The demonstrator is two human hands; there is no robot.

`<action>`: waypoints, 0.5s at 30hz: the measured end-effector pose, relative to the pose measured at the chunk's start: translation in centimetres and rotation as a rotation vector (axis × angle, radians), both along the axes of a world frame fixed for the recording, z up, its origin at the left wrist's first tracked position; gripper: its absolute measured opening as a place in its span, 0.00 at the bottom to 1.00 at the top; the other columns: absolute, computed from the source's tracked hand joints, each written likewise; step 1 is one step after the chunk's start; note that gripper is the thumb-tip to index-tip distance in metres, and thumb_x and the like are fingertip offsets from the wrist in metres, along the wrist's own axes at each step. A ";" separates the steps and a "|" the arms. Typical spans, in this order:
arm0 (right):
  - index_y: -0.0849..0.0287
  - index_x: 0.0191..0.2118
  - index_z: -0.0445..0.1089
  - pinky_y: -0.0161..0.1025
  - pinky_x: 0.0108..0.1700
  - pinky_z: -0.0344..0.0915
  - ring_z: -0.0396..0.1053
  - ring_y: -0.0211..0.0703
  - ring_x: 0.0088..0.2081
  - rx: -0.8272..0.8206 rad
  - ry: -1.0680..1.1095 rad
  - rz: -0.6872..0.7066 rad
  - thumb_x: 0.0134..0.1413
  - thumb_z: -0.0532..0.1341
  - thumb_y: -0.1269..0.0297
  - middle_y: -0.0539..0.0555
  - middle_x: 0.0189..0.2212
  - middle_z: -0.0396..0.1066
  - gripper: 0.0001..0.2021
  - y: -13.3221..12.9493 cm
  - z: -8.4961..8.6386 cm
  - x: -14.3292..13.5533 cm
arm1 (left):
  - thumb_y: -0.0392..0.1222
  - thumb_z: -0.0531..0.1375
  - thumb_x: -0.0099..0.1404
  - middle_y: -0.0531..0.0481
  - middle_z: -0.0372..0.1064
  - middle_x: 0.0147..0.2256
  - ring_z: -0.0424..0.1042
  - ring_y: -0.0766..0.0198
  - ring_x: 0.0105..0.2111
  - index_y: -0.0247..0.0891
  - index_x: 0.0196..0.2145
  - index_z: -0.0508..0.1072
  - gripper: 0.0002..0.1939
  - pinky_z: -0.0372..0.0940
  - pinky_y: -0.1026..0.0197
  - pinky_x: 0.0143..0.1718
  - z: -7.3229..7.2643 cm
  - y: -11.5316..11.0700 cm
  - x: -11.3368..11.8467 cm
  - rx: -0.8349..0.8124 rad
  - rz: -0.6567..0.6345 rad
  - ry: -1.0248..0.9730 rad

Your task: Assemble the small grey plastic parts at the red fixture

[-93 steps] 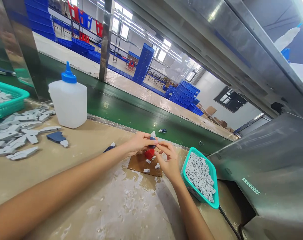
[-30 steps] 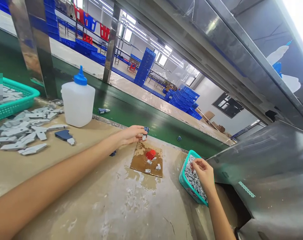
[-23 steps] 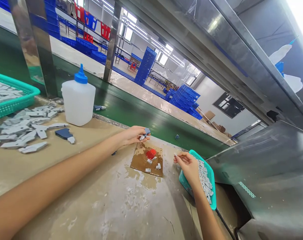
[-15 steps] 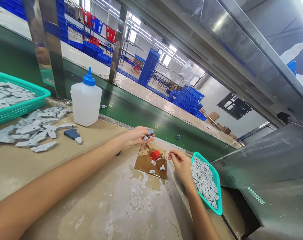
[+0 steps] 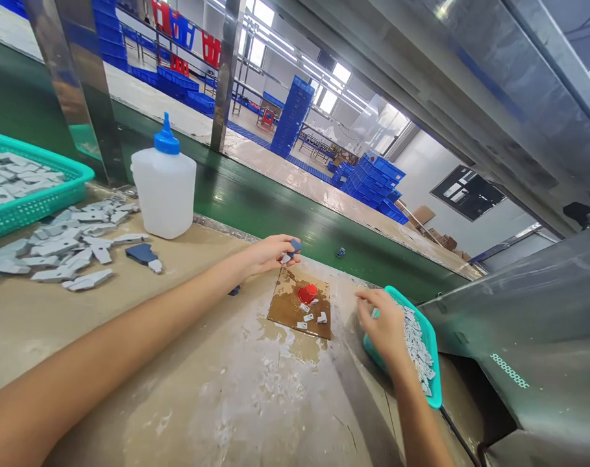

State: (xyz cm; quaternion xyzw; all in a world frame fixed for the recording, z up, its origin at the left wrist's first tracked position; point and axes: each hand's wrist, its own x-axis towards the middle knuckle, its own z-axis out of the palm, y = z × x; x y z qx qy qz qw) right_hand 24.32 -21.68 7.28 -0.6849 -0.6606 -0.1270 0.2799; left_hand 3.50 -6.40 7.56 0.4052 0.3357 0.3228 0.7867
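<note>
Part (image 5: pixel 296 245), blue with a pale end, is sitting pinched in the left hand's (image 5: pixel 268 255) fingertips, kinda slanting, pale end pointing down-left. Right hand (image 5: pixel 385 321) is hovering well apart by the green basket (image 5: pixel 437 383), fingers loosely curled, can't tell if they're holding anything. Red cup (image 5: pixel 307 294) is resting just below the part on a brown board (image 5: pixel 287 305). No readable labels are showing.

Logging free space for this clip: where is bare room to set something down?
Widest: the worktop between left forearm and right forearm, nearer than the brown board. Narrower: between board and right basket. Crowded: the board, with red cup and small pieces; leftward, loose grey parts.
</note>
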 end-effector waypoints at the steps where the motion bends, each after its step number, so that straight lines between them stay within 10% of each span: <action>1: 0.59 0.31 0.70 0.40 0.35 0.63 0.66 0.43 0.31 0.005 -0.019 -0.094 0.45 0.51 0.68 0.55 0.30 0.70 0.11 -0.6 0.6 1.4 | 0.25 0.52 0.53 0.50 0.65 0.26 0.69 0.69 0.24 0.34 0.31 0.65 0.09 0.62 0.68 0.26 0.0 0.0 0.0 0.007 0.000 -0.002; 7: 0.56 0.30 0.73 0.39 0.30 0.63 0.69 0.45 0.27 -0.513 -0.049 -0.231 0.32 0.58 0.71 0.54 0.29 0.73 0.12 -3.6 1.3 7.3 | 0.29 0.57 0.52 0.48 0.66 0.28 0.69 0.68 0.26 0.34 0.32 0.67 0.08 0.63 0.66 0.30 -0.3 0.1 0.2 0.016 -0.020 0.008; 15: 0.56 0.25 0.73 0.39 0.30 0.64 0.68 0.43 0.26 -0.477 0.055 -0.183 0.38 0.55 0.68 0.52 0.25 0.73 0.09 -4.4 0.8 6.8 | 0.30 0.56 0.52 0.49 0.67 0.28 0.69 0.69 0.26 0.34 0.33 0.66 0.09 0.61 0.66 0.27 -0.5 -0.3 0.2 0.034 -0.042 0.054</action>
